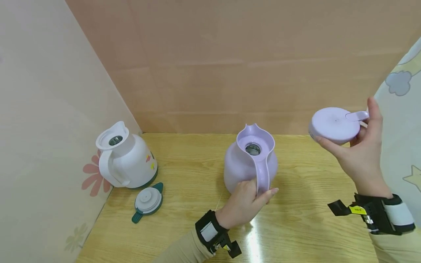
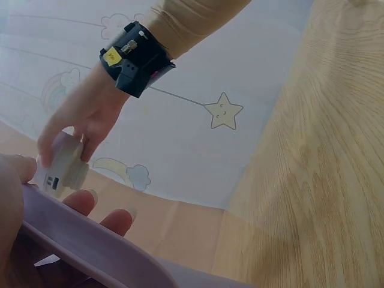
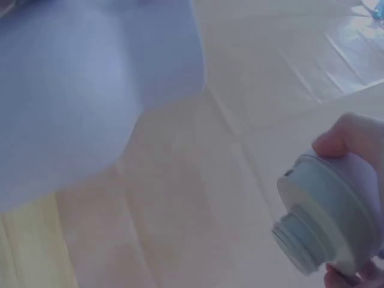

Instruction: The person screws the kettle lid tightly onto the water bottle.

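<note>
Lid (image 1: 333, 125) removal was done: I held it in my right hand (image 1: 358, 157), left hand (image 1: 243, 204) gripping the open jug (image 1: 248, 162) handle.

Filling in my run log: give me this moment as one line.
left hand: grips lilac jug handle, jug upright on table, mouth open | right hand: holds lilac lid aloft | white jug: open, its lid beside

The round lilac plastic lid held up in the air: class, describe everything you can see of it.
The round lilac plastic lid is off its jug, held above the wooden table by the right hand, fingers curled round its rim. Its smooth top carries a small lever tab. Underneath, the right wrist view shows a paler ridged plug.
</note>
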